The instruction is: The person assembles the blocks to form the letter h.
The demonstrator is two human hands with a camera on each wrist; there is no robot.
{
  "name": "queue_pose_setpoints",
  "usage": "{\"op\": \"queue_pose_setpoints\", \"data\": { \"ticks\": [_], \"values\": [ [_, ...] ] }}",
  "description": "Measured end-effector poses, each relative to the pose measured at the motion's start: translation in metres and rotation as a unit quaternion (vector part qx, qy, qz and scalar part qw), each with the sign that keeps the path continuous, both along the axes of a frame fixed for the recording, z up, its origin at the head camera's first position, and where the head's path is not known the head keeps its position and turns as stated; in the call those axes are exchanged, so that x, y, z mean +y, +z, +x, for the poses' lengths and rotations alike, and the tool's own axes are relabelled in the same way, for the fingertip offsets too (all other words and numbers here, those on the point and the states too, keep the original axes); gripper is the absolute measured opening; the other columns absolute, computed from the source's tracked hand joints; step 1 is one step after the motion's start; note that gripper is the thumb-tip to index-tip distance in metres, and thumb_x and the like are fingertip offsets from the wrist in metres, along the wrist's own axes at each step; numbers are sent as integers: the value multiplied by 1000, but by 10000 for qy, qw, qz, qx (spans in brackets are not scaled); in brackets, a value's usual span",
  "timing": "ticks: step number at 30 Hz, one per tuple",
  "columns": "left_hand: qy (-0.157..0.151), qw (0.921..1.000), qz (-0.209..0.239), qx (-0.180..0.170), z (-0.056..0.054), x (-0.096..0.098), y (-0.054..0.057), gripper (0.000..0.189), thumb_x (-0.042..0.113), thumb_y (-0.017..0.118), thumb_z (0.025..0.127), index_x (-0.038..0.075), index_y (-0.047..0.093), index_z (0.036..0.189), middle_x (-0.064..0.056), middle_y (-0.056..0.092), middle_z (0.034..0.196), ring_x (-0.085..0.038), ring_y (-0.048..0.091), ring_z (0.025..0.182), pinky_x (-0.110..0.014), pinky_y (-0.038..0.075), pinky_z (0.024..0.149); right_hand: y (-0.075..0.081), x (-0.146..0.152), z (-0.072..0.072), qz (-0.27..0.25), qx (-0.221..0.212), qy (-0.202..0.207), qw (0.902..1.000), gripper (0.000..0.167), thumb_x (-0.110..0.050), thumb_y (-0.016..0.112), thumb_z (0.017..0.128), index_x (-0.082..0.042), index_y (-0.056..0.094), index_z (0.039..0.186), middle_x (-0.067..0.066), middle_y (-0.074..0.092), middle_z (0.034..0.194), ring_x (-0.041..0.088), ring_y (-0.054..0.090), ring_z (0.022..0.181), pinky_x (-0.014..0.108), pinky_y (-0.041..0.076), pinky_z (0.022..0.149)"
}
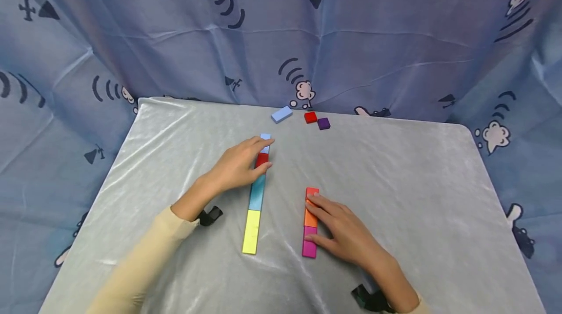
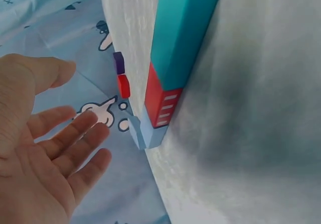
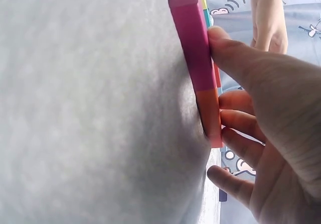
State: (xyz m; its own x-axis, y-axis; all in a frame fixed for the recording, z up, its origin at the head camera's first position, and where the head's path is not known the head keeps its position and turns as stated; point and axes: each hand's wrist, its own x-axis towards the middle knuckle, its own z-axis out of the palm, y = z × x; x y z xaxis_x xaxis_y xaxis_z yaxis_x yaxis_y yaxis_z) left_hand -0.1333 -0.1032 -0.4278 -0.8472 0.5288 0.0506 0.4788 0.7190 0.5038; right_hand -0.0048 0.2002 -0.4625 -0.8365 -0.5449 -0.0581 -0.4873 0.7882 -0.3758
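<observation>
The left hand (image 1: 239,164), fingers loosely parted, hung over the far end of the long block row (image 1: 257,193), and the right hand (image 1: 344,233) rested relaxed fingers against the short block row (image 1: 310,220) on the table (image 1: 395,167), so an uneven push might have skewed either row at its joints.

Pale cream long sleeves (image 1: 142,260), plain left cuff (image 1: 182,221), dark glossy wrist pieces (image 1: 211,216), bare hands (image 1: 239,165)
</observation>
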Motion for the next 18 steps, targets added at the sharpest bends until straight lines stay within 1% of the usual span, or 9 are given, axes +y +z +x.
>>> {"op": "queue_pose_setpoints", "data": {
  "ticks": [4,8,11,15,18],
  "values": [
    [25,10000,-59,44,-16,3,6,58,30,71,101,10,55,154,-11,64,146,-26,64,131,-48,58,108,-2,-2,-2,-63,91,49,9999,81,-52,83,88,-13,56,154,6,51,163,28,55,146,52,50,117],
    [137,9999,-83,-24,-32,8,12,57,30,70,102,11,55,154,-10,61,149,-26,61,136,-49,55,111,-4,-3,-4,-167,252,138,9994,80,-50,84,88,-11,57,153,7,53,162,29,57,144,53,51,115],
    [211,9996,-140,-97,-44,12,15,57,30,70,102,13,55,154,-10,60,150,-27,60,136,-50,54,112,-4,-2,-5,-211,328,208,9990,79,-47,85,88,-10,58,152,8,54,161,29,57,144,52,51,115],
    [164,9994,-292,-91,-57,19,14,56,30,69,103,11,55,154,-12,60,150,-29,60,134,-49,53,113,-3,-1,-3,-188,200,169,9995,78,-45,86,88,-10,59,152,8,54,160,29,57,144,50,53,115],
    [128,9990,-427,-93,-66,22,11,55,30,69,103,9,57,152,-13,61,149,-30,61,133,-49,51,114,-3,-1,-1,-163,98,68,9998,77,-45,85,88,-11,59,152,6,54,160,28,58,144,49,54,114]
  ]
}}
